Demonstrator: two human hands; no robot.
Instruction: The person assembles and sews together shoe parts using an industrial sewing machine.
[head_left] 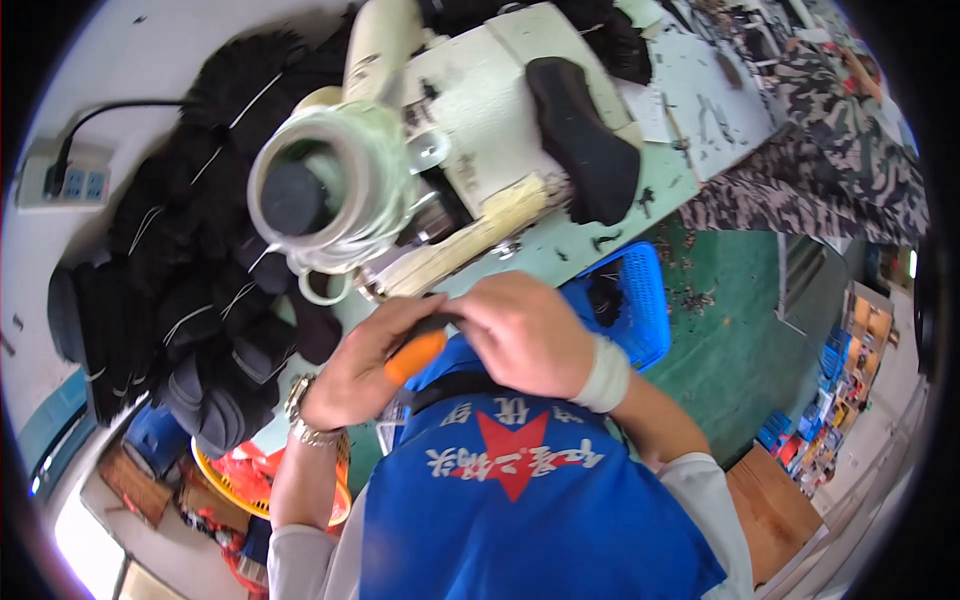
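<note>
In front of my blue apron point(540, 520), both hands meet over a small black and orange piece point(416, 356). Its orange face is rounded, and black edging shows along the top. My left hand point(362, 362), with a metal watch at the wrist, is closed around the piece from the left. My right hand point(528, 338), a pale band on its wrist, has its fingers bent down at the black edge, pinching it. Part of the piece is hidden by the fingers. Just beyond stands a cream machine point(470, 130) with a plastic-wrapped ring point(345, 190) at its left.
A black sole-shaped pad point(588, 145) lies on the machine's bed. Tied bundles of black pieces point(190, 240) heap up at the left, below a wall socket point(85, 184). A blue basket point(645, 305) stands right, a yellow basket point(215, 480) lower left. Camouflage cloth point(850, 160) hangs far right.
</note>
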